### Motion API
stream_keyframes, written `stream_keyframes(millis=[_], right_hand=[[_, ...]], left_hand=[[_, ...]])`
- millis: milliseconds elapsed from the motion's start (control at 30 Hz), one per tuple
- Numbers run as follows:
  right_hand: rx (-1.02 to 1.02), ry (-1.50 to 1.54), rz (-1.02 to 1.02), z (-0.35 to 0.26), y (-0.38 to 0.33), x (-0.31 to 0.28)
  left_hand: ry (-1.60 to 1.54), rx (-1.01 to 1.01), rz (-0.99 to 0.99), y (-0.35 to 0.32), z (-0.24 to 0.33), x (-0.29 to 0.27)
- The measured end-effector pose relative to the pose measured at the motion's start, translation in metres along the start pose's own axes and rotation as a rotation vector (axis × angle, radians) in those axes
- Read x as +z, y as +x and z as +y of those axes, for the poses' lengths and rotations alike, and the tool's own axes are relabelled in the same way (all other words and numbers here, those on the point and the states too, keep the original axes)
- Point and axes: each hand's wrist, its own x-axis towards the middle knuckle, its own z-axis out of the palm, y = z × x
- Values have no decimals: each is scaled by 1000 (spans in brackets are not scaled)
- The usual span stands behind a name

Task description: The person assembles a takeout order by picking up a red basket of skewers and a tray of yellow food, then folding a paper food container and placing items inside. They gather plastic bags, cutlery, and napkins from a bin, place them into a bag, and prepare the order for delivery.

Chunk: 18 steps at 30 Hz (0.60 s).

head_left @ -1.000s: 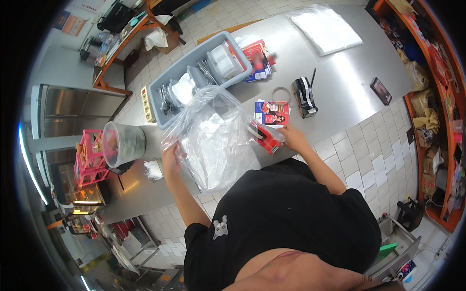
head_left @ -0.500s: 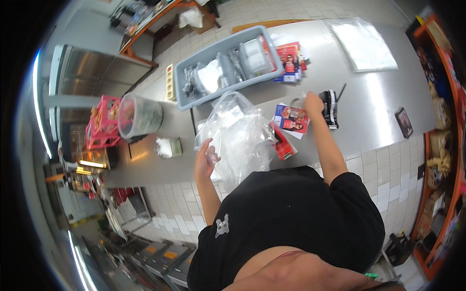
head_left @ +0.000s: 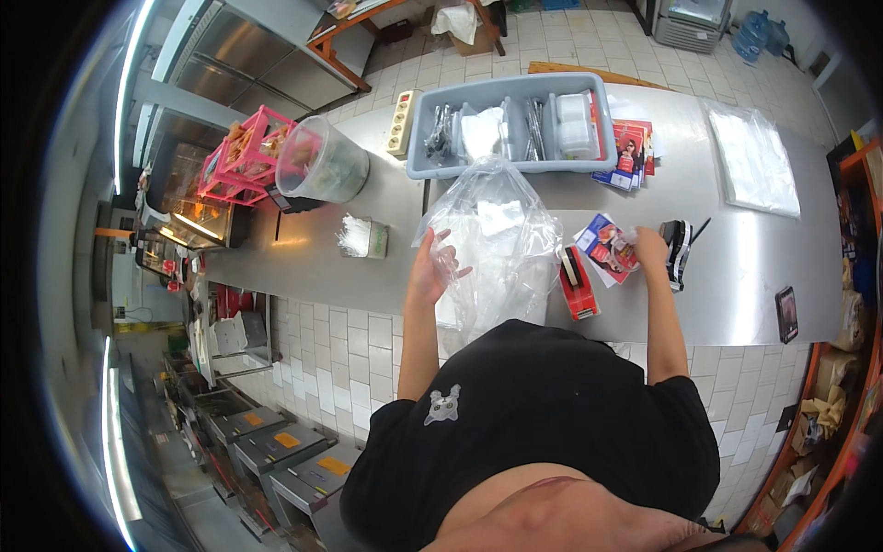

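Note:
A large clear plastic bag [head_left: 506,248] with pale contents lies on the steel table in front of me. At its left edge is my left hand [head_left: 430,269], fingers spread apart; whether it touches the plastic I cannot tell. My right hand [head_left: 651,248] is closed at the right end of some printed cards [head_left: 607,247], with a small see-through piece at its fingertips that I cannot make out. Between the bag and the cards sits a red tape dispenser [head_left: 579,287]. Just right of my right hand lies a black item with white stripes [head_left: 677,255], beside a thin black stick [head_left: 701,230].
Behind the bag stands a grey divided bin [head_left: 510,168] of cutlery and containers, with more cards [head_left: 635,152] beside it. A stack of clear bags [head_left: 754,161] and a phone [head_left: 786,315] lie right. Leftward are a toothpick holder [head_left: 375,241], clear tub [head_left: 322,161] and pink basket [head_left: 241,166].
The whole view has shifted, so the table sits further right and lower. The bag has moved off the red tape dispenser, which now shows more fully. My right hand remains by the cards.

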Motion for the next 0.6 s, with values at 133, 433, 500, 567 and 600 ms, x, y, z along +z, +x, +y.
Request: stream_keyframes(millis=[133,433,500,567,600], right_hand=[[-57,830,406,-23,-30,-53],[-94,2054,-516,-231,-102,-21],[-290,2008,-405,-226,-99,-6],[-383,1995,-413,-214,-96,-3],[-453,2039,-446,-208,-96,-5]], left_hand=[[-12,-36,3,5,-2,-5],[-265,-102,-557,9,-9,1],[-5,-100,-336,14,-14,-7],[214,-33,-140,20,-21,-18],[420,132,-67,23,-25,-23]])
